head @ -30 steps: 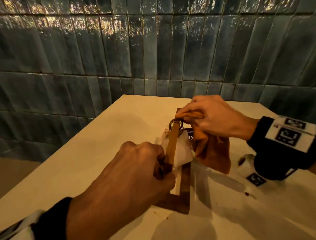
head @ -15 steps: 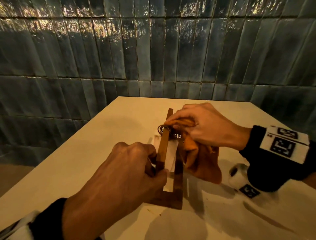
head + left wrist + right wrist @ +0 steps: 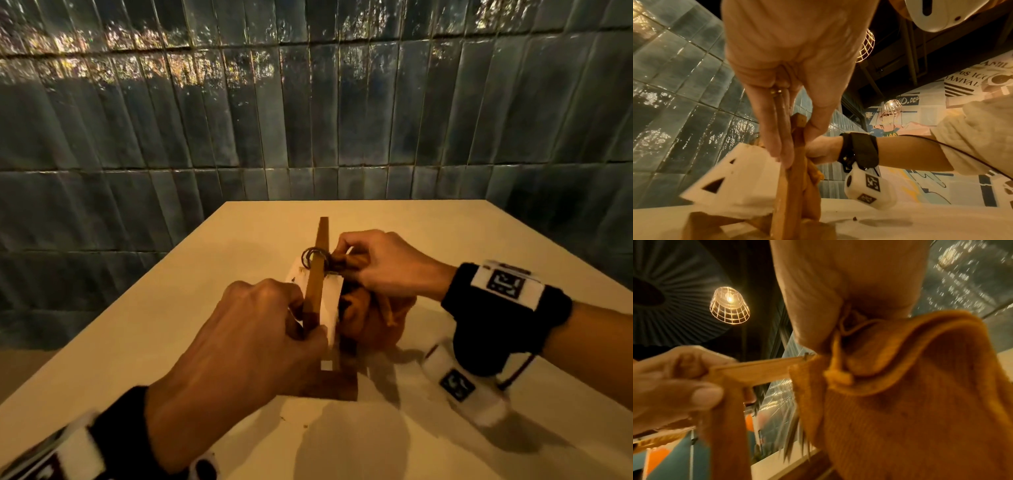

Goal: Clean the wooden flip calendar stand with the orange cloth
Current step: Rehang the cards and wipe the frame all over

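Observation:
The wooden flip calendar stand (image 3: pixel 314 291) stands upright on the pale table (image 3: pixel 171 325), seen edge-on, with white flip cards (image 3: pixel 330 308) hanging from metal rings (image 3: pixel 313 256). My left hand (image 3: pixel 253 335) pinches the top bar of the stand (image 3: pixel 795 162) at its near end. My right hand (image 3: pixel 383 263) holds the bunched orange cloth (image 3: pixel 373 318) against the bar beside the rings. In the right wrist view the orange cloth (image 3: pixel 910 402) hangs from my fingers and wraps the end of the wooden bar (image 3: pixel 760 371).
A dark tiled wall (image 3: pixel 308 120) rises right behind the table's far edge. The table's left edge (image 3: pixel 113 308) runs diagonally, with floor below it. Small crumbs (image 3: pixel 305 426) lie on the tabletop near me. Wire-cage lamps (image 3: pixel 729 305) hang overhead.
My right hand with the cloth has moved slightly along the top bar near the rings. The view has lifted and shows more wall. My left hand keeps its hold on the stand.

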The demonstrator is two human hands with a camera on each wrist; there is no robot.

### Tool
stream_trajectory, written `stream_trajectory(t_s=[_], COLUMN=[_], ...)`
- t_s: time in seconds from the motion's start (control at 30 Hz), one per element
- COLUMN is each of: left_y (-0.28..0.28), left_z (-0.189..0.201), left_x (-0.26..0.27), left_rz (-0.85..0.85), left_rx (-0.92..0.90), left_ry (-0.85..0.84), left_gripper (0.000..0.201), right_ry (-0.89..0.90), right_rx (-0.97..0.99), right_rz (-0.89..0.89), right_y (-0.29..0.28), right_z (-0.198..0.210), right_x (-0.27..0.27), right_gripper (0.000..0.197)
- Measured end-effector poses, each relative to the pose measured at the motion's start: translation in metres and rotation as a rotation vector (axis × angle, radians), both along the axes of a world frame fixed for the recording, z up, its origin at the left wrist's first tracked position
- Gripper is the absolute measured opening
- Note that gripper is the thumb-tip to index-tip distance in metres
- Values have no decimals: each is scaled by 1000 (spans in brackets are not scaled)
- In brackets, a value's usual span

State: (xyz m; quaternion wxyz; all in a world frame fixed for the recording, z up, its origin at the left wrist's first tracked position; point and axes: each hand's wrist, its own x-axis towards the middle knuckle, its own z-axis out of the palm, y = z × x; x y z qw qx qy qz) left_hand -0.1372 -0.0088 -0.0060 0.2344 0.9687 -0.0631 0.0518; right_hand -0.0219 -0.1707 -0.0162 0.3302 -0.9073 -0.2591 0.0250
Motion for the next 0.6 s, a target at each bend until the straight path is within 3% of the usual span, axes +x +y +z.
stream_trajectory(t_s=[0.23,0.33,0.47,0.6], left_y=[45,65,60,42], left_z=[11,17,31,29], left_x=[-1,5,10,12], left_rz=[7,-18,-36,-40], left_rx=[74,221,286,480], left_ry=[77,109,83,-71], left_gripper=[12,34,66,49], right_ry=[-117,-201,-284,-279], right_rx=[42,-3,75,88], right_rz=[-304,-310,-322,-298], right_y=[-26,-26,-24,-9], right_z=[7,-2,-6,-7], right_x=[19,8,-2,-7], right_gripper=[11,11,14,14])
